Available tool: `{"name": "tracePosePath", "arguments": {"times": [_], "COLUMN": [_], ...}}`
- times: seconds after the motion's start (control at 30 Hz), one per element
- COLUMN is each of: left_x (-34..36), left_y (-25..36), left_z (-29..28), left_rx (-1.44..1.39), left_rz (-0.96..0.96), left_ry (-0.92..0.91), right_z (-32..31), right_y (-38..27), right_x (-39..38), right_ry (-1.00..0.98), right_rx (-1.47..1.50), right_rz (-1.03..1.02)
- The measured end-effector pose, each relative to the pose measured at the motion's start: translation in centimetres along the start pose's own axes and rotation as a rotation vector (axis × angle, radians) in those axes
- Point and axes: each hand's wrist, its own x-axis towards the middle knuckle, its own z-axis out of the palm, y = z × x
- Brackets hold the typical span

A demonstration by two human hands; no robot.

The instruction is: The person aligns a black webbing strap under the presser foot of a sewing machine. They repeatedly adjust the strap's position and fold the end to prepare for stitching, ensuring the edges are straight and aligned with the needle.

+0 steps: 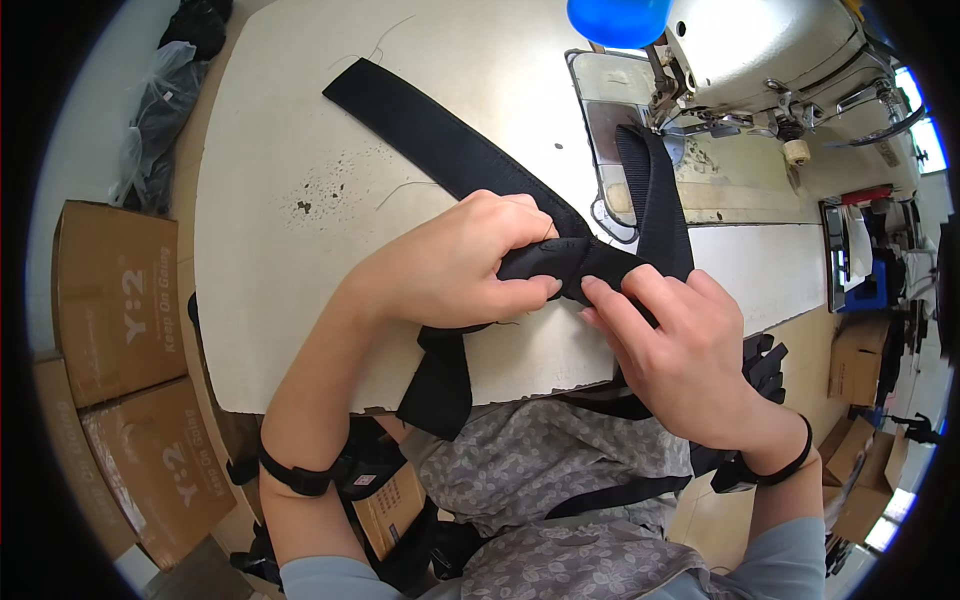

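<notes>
A black padded strap [410,118] runs from the upper left of the white sewing table down to my hands. My left hand [465,255] pinches it near its lower end, thumb on the near side. Close beside it, my right hand [675,335] grips the black webbing [610,264] joined to the strap, thumb and fingers pressed together. From there webbing loops up on the right to the needle area of the sewing machine [770,50]. A loose black webbing end [437,390] hangs over the table's front edge below my left hand.
A blue rounded object [620,20] sits by the machine head. Brown cardboard boxes [120,300] are stacked left of the table, with black plastic-wrapped bags [165,110] behind. More open boxes [865,480] stand on the right. Loose threads and worn spots mark the tabletop [270,140].
</notes>
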Motion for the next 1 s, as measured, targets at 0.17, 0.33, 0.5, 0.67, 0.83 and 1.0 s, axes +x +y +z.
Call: {"name": "tracePosePath", "arguments": {"times": [0.17,0.33,0.5,0.67,0.83,1.0], "left_x": [-0.2,-0.1,-0.1,-0.1,0.0,0.1], "left_y": [-0.1,0.0,0.2,0.2,0.4,0.1], "left_z": [0.0,0.0,-0.1,0.0,-0.2,-0.2], "left_rx": [-0.007,0.006,0.006,-0.027,-0.04,0.003], "left_rz": [0.01,-0.003,-0.029,-0.012,-0.045,0.03], "left_ry": [0.013,0.0,-0.005,0.008,-0.022,-0.015], "right_z": [0.1,0.3,0.4,0.3,0.1,-0.1], "right_y": [0.1,0.0,-0.4,-0.8,-0.9,-0.2], "right_x": [0.0,-0.2,-0.1,-0.1,0.2,0.3], "right_ry": [-0.001,0.004,0.029,0.032,0.033,-0.025], "right_rx": [0.006,-0.026,-0.051,-0.113,-0.124,-0.093], "right_rz": [-0.018,-0.011,-0.027,-0.044,-0.03,-0.052]}}
